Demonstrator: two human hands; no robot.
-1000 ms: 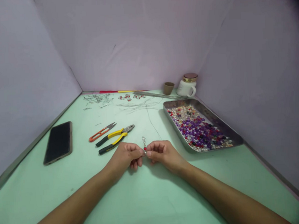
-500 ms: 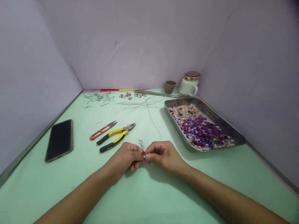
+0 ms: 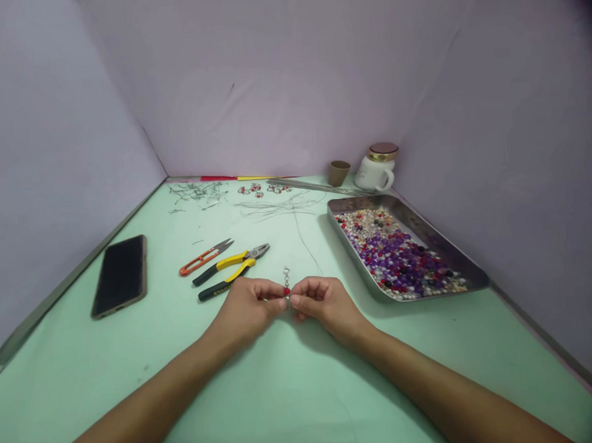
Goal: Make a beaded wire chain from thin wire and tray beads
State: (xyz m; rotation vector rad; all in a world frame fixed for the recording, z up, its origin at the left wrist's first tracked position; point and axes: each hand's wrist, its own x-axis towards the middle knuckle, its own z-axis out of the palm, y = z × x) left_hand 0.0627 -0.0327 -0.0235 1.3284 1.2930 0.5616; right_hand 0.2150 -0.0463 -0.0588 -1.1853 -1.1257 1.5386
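A small beaded wire piece stands up between my fingertips, with a red bead low on it, pale beads above and a curl of wire at its top. My left hand pinches it from the left, thumb and forefinger closed. From the right, my right hand closes thumb and fingers on the same piece. The fingertips hide its lower end. Just beyond my left hand lie yellow-and-black pliers and orange thread snips.
A metal tray of mixed beads stands at right. Behind are a lidded white mug, a brown cup, loose wires, finished-looking red bead pieces and wire scraps. A phone lies left.
My left fingers have shifted their grip, with the forefinger now stretched along the red bead. The beaded piece has turned more upright and moved slightly away from me.
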